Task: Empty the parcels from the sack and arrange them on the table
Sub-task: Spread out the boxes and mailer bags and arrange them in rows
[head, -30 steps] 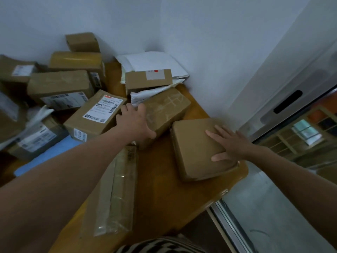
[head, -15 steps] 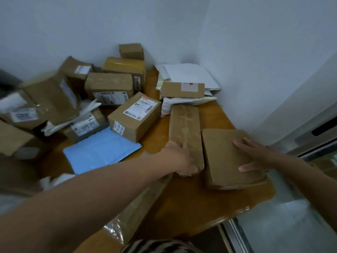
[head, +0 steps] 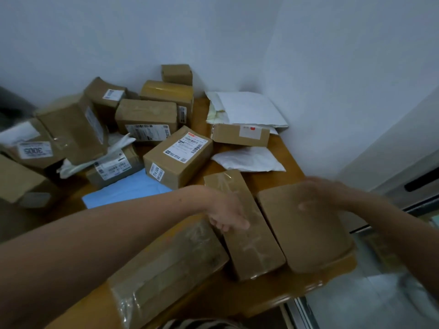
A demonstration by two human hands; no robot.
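The frame is filled by a wooden table (head: 237, 298) pushed into a corner of white walls (head: 308, 55), and the parcels are spread over it. A heap of brown boxes (head: 71, 129) is stacked at the far left, some tilted against each other. Along the near edge a long taped parcel (head: 166, 264) is laid on a slant. To its right a narrow taped box (head: 251, 243) is set, touching it at the near end, and just beside that a flat square box (head: 308, 238) is placed at the table's right corner. Behind these, a labelled box (head: 178, 155) is seen near the middle, with a blue mailer (head: 123, 192) lying flat to its left. Nearer the corner a large white mailer (head: 249, 108) is stacked behind a small box (head: 240, 135), and a smaller white mailer (head: 249, 160) is laid in front of that box.

The left hand (head: 225, 217) is rested on the narrow taped box's left edge with its fingers curled downward — whether the box is actually gripped cannot be told. The right hand (head: 316, 198) is held over the flat square box, but it is smeared by motion — how far it is open cannot be told.
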